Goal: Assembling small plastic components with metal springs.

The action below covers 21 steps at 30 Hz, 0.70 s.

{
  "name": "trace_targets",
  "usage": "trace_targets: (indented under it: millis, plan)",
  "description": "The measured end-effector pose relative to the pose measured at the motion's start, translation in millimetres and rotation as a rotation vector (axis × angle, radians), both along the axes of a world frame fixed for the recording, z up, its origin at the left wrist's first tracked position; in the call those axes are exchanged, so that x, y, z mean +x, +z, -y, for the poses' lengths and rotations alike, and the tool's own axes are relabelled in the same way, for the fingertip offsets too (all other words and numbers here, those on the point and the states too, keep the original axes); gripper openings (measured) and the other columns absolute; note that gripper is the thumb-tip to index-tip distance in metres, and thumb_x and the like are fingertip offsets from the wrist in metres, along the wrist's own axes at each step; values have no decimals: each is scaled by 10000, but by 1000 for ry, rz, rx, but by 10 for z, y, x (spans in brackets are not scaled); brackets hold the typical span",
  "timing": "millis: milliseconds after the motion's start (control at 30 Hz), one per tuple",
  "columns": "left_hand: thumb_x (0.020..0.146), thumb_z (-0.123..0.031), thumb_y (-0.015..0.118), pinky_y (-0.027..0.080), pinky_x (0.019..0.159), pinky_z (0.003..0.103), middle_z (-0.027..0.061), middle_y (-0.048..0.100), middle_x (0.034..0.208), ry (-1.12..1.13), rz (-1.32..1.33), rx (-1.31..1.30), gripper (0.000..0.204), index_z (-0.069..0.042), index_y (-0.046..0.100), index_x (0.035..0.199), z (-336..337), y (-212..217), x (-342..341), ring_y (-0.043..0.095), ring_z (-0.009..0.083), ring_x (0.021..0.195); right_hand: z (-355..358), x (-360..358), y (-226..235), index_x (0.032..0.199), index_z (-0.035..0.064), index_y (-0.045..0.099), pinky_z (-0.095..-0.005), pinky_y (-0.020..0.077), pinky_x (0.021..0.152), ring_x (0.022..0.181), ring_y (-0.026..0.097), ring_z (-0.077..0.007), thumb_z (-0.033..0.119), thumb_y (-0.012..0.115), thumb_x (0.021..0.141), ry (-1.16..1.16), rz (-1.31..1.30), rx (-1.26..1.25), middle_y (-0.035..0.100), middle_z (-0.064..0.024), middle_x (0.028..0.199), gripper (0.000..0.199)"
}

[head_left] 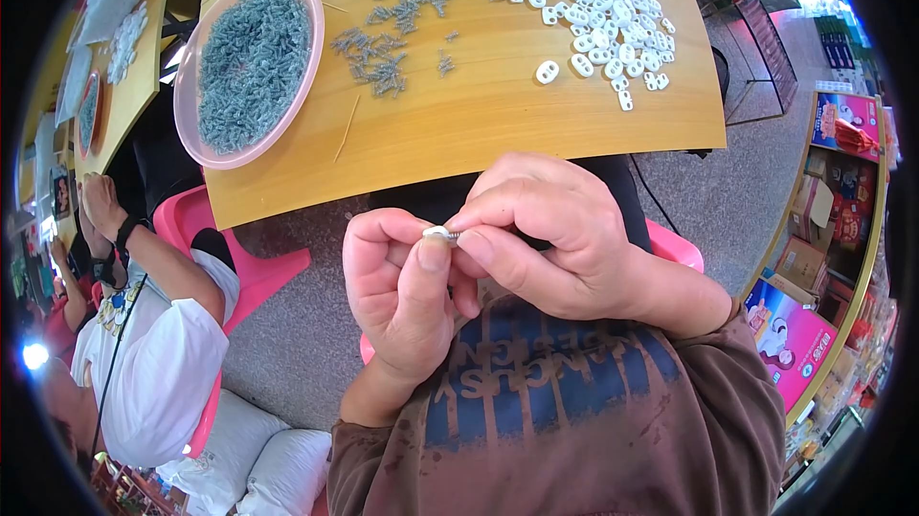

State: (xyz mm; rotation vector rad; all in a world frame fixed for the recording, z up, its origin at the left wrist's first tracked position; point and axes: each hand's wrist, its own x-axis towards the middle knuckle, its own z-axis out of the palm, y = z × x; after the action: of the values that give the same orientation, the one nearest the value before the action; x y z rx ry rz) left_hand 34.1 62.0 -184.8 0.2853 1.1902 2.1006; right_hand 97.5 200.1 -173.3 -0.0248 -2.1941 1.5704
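Note:
My left hand (394, 277) pinches a small white plastic piece (437, 231) between thumb and forefinger, in front of the table's near edge. From the other side my right hand (565, 229) grips a small grey ridged screw (454, 236) with thumb and forefinger. The screw's end meets the white piece; how deep it sits is hidden by my fingertips. On the table, white oval pieces with two holes (582, 64) lie in a large pile at the far right. Small grey screws (378, 55) are scattered to the left of them.
A pink basin (311, 66) full of grey screws stands on the left of the wooden table (459, 128). Thin sticks lie near it. At the left, a co-worker in a white shirt (158, 372) sits by a pink chair (254, 262). Shelves of boxes (814, 258) stand right.

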Motion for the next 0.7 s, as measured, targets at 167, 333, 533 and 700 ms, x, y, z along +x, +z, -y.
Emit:
trace_targets:
  millis: [167, 333, 533, 700]
  plan:
    - [906, -45, 446, 379, 416, 170, 110, 581, 726, -25, -9, -25, 120, -28, 367, 994, 0, 7, 10, 459, 69, 453, 16, -4, -64, 833, 22, 607, -275, 444, 564, 640, 567, -180, 43, 595, 798, -27, 1, 38, 590, -71, 718, 43]
    - [910, -50, 435, 372, 408, 170, 121, 581, 736, -53, -22, 0, 118, -30, 362, 1000, 11, -42, 4, 453, 71, 435, 41, -6, -106, 834, 20, 602, -267, 435, 571, 633, 548, -168, 56, 577, 825, -35, -11, -22, 588, -70, 723, 45]
    - [915, -59, 414, 390, 430, 184, 132, 586, 778, -82, 56, 38, 111, -30, 355, 1004, -12, 9, -8, 485, 88, 476, 32, 28, -88, 845, 11, 600, -249, 428, 577, 647, 539, -133, 82, 544, 866, -8, 73, -171, 579, -68, 758, 93]
    - [914, -58, 407, 418, 485, 193, 130, 587, 794, -93, -2, 15, 180, -11, 345, 1077, 3, 24, -25, 507, 98, 516, 9, 23, -80, 848, 11, 600, -245, 429, 578, 644, 536, -132, 81, 545, 866, 6, 77, -161, 574, -69, 756, 91]
